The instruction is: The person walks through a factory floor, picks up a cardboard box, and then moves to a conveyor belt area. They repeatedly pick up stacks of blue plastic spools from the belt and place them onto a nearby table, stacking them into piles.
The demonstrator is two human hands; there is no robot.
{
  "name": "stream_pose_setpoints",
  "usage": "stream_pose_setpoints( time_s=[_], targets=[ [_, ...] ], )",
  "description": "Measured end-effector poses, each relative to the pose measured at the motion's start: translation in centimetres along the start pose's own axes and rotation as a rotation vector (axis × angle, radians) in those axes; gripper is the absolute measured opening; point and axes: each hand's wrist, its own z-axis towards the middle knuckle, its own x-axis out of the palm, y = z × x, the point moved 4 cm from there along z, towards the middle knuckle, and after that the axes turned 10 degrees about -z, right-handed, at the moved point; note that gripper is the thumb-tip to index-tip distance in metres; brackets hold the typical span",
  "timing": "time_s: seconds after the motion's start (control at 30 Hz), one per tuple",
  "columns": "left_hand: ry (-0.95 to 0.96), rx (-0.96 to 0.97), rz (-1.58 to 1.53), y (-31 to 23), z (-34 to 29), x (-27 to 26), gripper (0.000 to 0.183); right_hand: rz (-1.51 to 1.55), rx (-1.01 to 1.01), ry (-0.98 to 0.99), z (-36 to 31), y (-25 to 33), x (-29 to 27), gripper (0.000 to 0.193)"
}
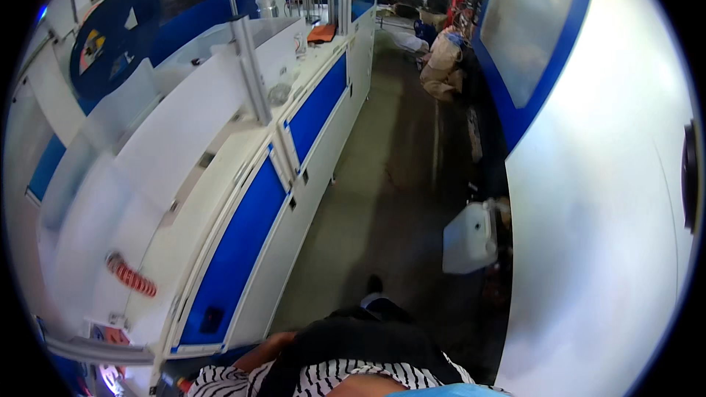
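Pale-blue cloth (456, 391) and striped shirt (368, 369) up close; L hand (281, 340) low beside long blue-and-white machine (235, 250), grip can't be told, R hand out of view. White jug (468, 239) opp., prob. tucked aside for passage.

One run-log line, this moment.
left hand: near blue panel, grip unclear | right hand: not in view | white jug: right of aisle | red coil: on machine
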Motion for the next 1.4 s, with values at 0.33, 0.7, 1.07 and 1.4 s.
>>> stream_pose_setpoints(
  time_s=[0.33, 0.7, 1.07, 1.4],
  targets=[
    [-0.256, -0.1, 0.039, -17.8, 7.8, -22.0, 0.06, 1.174, -0.483, 0.079, 44.8, 45.6, -35.6, 0.025],
    [-0.916, 0.146, 0.07, -40.4, 16.1, -55.5, 0.055, 1.425, -0.99, 0.33, 49.9, 91.9, -57.4, 0.016],
    [-0.902, 0.699, -0.833, -53.8, 15.6, -70.5, 0.052, 0.241, -1.637, -0.629, 57.8, 120.3, -56.6, 0.069],
    [-1.312, 0.993, -1.431, -59.6, 18.3, -70.4, 0.063, -0.306, -2.06, -0.143, 59.9, 126.6, -46.1, 0.035]
  ],
)
